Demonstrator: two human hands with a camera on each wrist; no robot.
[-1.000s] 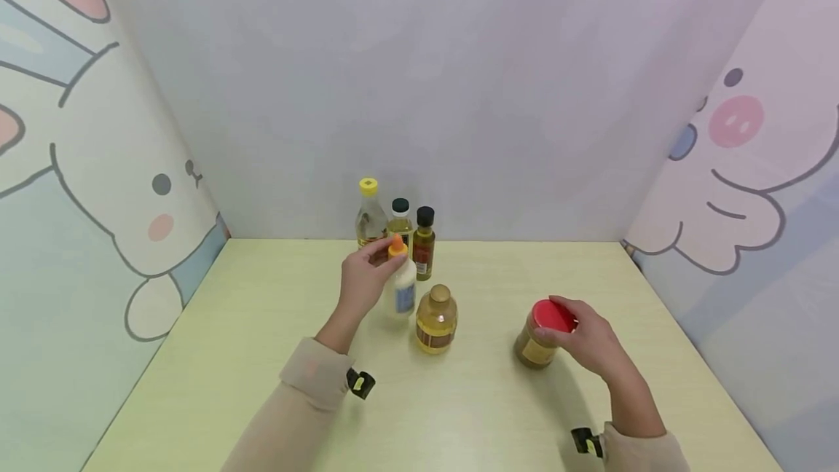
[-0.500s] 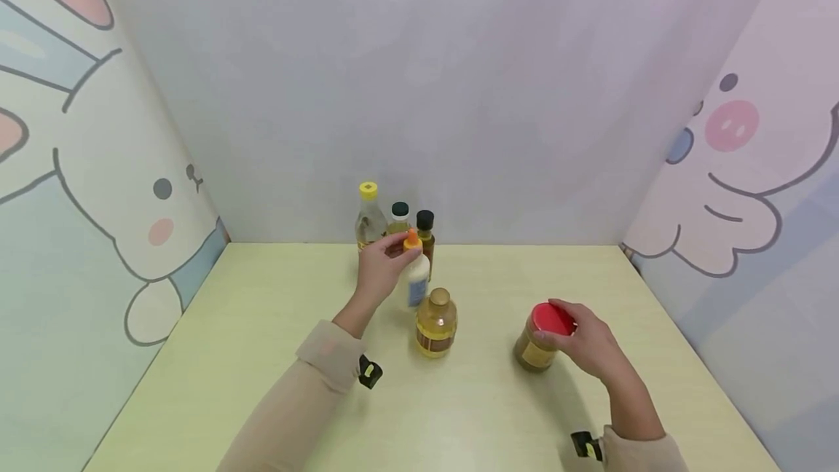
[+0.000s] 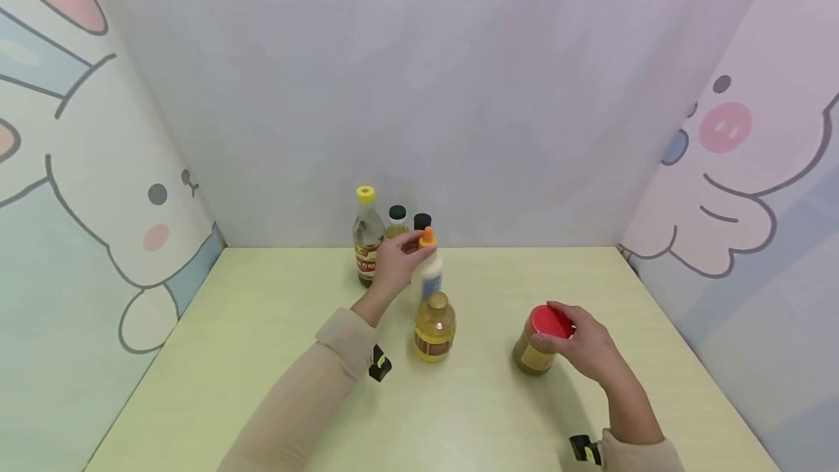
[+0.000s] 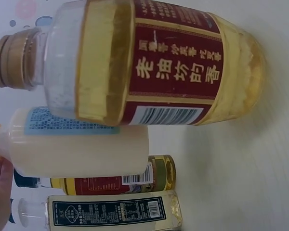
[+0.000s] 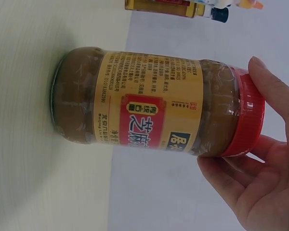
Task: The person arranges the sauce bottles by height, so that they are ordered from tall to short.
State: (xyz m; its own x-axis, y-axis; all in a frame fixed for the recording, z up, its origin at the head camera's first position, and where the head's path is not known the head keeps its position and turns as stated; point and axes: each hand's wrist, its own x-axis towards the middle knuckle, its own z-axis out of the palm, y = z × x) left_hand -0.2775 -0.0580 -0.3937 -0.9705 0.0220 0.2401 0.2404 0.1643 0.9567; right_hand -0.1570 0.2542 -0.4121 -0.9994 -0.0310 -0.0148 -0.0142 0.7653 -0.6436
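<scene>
My left hand (image 3: 396,262) pinches the orange and yellow cap of a white squeeze bottle (image 3: 428,279). The bottle is upright and seems lifted off the table, its lower part hidden in the head view by a squat cooking oil bottle (image 3: 435,330). That oil bottle, with a gold cap and maroon label (image 4: 178,62), stands close in front of it. On the right, my right hand (image 3: 586,341) grips the red lid (image 5: 248,113) of a brown sesame paste jar (image 5: 149,101), thumb on one side and fingers on the other. The jar's base is at the tabletop; contact is hard to tell.
Behind the left hand stand a yellow-capped bottle (image 3: 367,235), a dark-green-capped bottle (image 3: 396,217) and a black-capped bottle (image 3: 422,222), close together near the back wall (image 3: 524,130). Cartoon-printed side walls flank the pale table (image 3: 262,312).
My left hand has carried the white squeeze bottle to the right, from the left of the oil bottle to behind it. The right hand and jar have stayed in place.
</scene>
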